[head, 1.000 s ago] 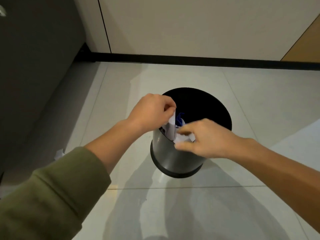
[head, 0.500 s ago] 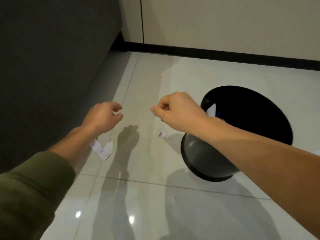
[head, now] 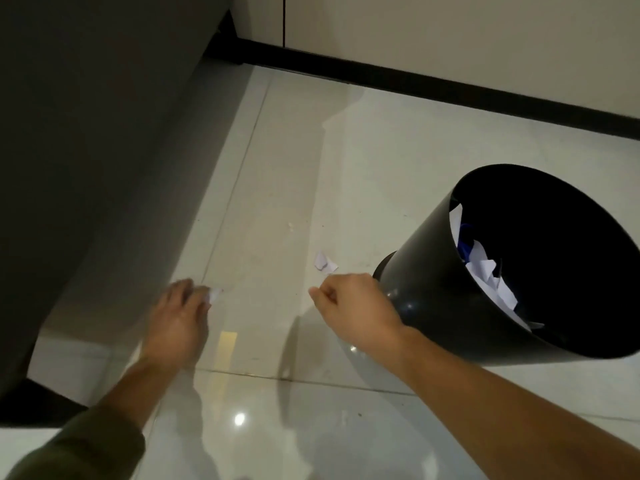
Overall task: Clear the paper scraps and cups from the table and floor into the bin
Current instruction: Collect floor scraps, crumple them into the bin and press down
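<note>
My left hand (head: 180,320) has a paper scrap (head: 215,294) at its fingertips; blur hides whether it grips it. Just beyond my curled, empty right hand (head: 353,306) lies a second scrap (head: 325,264). To the right of this hand, the black bin (head: 426,289) already holds white papers (head: 491,282), so I judge that two scraps are left here. The floor is glossy tiles (head: 346,168), with a black skirting board (head: 415,81) behind.

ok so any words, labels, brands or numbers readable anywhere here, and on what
None can be read.
The black bin shows no label or brand on its outer wall.
The white paper scraps inside it and the floor scrap show no legible print.
The blurred scrap at the left hand is too smeared by motion to tell.
</note>
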The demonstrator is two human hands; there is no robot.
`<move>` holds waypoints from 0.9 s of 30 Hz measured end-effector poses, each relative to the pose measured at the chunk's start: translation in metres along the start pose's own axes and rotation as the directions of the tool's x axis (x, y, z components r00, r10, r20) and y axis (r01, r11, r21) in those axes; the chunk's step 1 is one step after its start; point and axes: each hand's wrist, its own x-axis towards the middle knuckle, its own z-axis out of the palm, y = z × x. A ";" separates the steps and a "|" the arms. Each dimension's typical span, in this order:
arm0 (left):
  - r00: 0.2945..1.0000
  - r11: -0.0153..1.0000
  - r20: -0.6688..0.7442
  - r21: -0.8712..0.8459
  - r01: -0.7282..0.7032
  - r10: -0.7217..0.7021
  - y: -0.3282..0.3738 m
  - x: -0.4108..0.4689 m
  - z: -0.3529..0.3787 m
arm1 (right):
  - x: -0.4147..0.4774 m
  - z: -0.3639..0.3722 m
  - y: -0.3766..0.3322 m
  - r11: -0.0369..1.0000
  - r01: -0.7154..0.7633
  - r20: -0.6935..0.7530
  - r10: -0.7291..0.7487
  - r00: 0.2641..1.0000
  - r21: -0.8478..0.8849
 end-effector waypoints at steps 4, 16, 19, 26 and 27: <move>0.978 0.975 -0.136 -0.139 -0.175 0.157 0.016 0.009 0.009 | -0.011 0.012 0.001 1.000 0.021 0.081 -0.021 0.996 0.001; 0.927 0.957 0.239 -0.092 -0.274 0.288 0.191 0.085 0.002 | -0.045 0.007 0.016 0.992 0.096 0.214 -0.111 0.971 0.076; 0.958 0.981 0.214 -0.071 -0.180 0.191 0.188 0.079 0.024 | -0.054 0.007 0.020 0.988 0.114 0.226 -0.135 0.965 0.103; 0.985 0.971 0.069 -0.194 -0.142 0.158 0.175 0.070 0.003 | -0.062 0.009 0.019 0.975 0.188 0.146 -0.204 0.968 0.115; 0.991 0.968 0.060 -0.229 -0.106 0.123 0.170 0.069 0.000 | -0.062 0.008 0.018 0.973 0.199 0.137 -0.214 0.967 0.117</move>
